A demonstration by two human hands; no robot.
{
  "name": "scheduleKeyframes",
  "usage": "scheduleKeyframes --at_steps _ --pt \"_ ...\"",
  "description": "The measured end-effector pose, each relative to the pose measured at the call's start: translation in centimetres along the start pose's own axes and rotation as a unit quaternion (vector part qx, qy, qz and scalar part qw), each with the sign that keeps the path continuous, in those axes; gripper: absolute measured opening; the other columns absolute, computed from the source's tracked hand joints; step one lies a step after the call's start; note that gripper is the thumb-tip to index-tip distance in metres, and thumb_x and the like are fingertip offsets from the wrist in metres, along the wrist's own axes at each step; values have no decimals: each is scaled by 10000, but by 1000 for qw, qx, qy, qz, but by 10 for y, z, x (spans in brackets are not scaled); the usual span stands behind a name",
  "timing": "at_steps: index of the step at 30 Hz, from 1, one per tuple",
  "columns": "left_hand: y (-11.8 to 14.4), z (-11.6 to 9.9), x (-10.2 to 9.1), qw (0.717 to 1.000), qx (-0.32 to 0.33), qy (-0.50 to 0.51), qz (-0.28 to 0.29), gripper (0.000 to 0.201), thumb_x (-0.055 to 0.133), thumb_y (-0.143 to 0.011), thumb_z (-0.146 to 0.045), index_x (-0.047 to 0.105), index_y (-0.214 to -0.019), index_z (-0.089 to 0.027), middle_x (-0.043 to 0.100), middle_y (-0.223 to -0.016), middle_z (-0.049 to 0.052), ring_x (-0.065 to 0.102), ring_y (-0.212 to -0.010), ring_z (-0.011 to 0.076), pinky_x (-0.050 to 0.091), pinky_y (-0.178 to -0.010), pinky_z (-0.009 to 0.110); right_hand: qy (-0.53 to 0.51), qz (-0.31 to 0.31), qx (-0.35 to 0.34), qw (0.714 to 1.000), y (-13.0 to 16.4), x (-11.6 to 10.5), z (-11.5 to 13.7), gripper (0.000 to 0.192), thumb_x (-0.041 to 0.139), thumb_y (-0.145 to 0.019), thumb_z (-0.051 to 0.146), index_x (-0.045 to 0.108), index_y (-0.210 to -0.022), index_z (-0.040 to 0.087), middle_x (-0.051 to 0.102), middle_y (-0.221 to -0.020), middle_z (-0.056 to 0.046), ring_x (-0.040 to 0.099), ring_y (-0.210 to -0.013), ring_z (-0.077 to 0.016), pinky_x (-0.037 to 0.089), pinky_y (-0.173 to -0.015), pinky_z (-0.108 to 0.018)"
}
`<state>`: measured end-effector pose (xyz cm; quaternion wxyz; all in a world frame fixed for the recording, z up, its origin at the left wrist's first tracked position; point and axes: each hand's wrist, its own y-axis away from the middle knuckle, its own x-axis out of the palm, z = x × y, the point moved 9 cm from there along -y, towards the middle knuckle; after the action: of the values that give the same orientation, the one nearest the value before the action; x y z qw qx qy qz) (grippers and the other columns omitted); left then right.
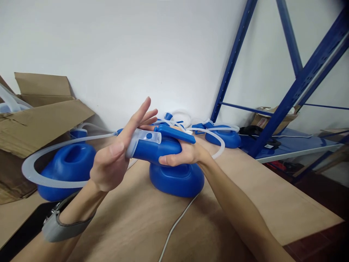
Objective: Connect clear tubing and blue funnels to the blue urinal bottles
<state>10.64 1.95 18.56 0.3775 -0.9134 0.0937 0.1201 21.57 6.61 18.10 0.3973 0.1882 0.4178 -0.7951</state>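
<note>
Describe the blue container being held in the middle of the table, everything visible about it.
The blue container looks like glossy moulded plastic: a rounded, flattish base resting on the wooden table, with a neck angled up toward the left, ending in a translucent whitish collar. A blue handle-like piece runs along its top. The right hand grips the neck; the left hand's open palm presses against the collar end. A thin clear tube curves behind it.

Centre frame, on the table (pixel 272 203): container (pixel 174 171). Left of it, another container (pixel 67 165), with cardboard box (pixel 40 123) behind at far left. Upper right: shelf rack (pixel 294 91), third container (pixel 226 134) before it.
</note>
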Motion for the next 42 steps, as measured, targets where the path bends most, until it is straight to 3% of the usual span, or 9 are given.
scheduleKeyframes --at_steps 5,10,15,21,25,30,34,38,42 --pt "1 14 -1 999 -26 -12 28 735 293 -957 -704 337 -1621 -392 513 -1610 19 407 -1519 370 412 -1189 613 28 8 12 999 1 -5 -14 539 783 -777 499 674 -1223 218 682 -1266 -82 630 -1201 -301 488 -1090 -495" --pt "-2 17 -4 990 -32 -137 29 456 519 -1007 -521 604 -1432 -380 538 -1581 13 472 -1478 318 457 -1185 476 14 37 33 999 2 -3 -21 621 795 -810 461 615 -1375 277 629 -1423 -52 603 -1297 -290 469 -1140 -481" --pt "-4 0 -13 983 14 -181 -37 238 651 -963 -416 731 -1153 -298 701 -1356 39 621 -1308 276 508 -1118 432 6 28 56 998 1 -2 -27 621 810 -836 439 609 -1405 289 676 -1349 -31 626 -1261 -273 505 -1106 -445" --pt "-4 3 -20 976 -28 -202 -74 239 532 -1001 -435 661 -962 -238 755 -1207 52 702 -1078 238 571 -904 365 -66 -36 39 996 0 -2 -35 627 883 -755 464 669 -1299 238 712 -1194 -36 652 -1164 -258 536 -1040 -409" --pt "-4 -4 -21 957 1 -276 -91 227 465 -968 -362 588 -830 -230 772 -1076 55 691 -916 223 556 -827 375 -85 -38 33 995 -4 2 -40 655 906 -707 509 682 -1262 244 715 -1178 -35 674 -1114 -254 551 -1012 -425" --pt "-2 -9 -33 946 39 -291 -138 195 490 -936 -298 505 -748 -248 768 -987 27 662 -820 196 520 -732 357 -92 -98 -29 990 -1 -19 -25 766 949 -587 606 685 -1205 239 690 -1255 -84 641 -1218 -284 539 -1019 -423" --pt "-1 -18 -34 933 69 -323 -143 166 506 -907 -250 511 -741 -252 755 -978 23 673 -859 208 526 -775 382 -18 -107 -15 994 4 -18 1 697 766 -800 697 635 -1312 242 701 -1134 -67 672 -1103 -248 543 -980 -410" --pt "0 -25 -24 927 106 -339 -117 153 517 -894 -223 514 -744 -251 744 -991 40 691 -926 227 544 -813 395 83 -132 6 988 3 -5 23 498 603 -996 548 567 -1393 249 663 -969 -16 646 -901 -182 532 -891 -354" --pt "0 -24 -16 925 114 -351 -94 143 513 -905 -204 522 -768 -244 742 -1018 48 692 -917 207 557 -829 377 72 -151 -4 986 -1 4 20 389 517 -1040 395 537 -1390 228 576 -851 13 567 -767 -157 513 -751 -309"
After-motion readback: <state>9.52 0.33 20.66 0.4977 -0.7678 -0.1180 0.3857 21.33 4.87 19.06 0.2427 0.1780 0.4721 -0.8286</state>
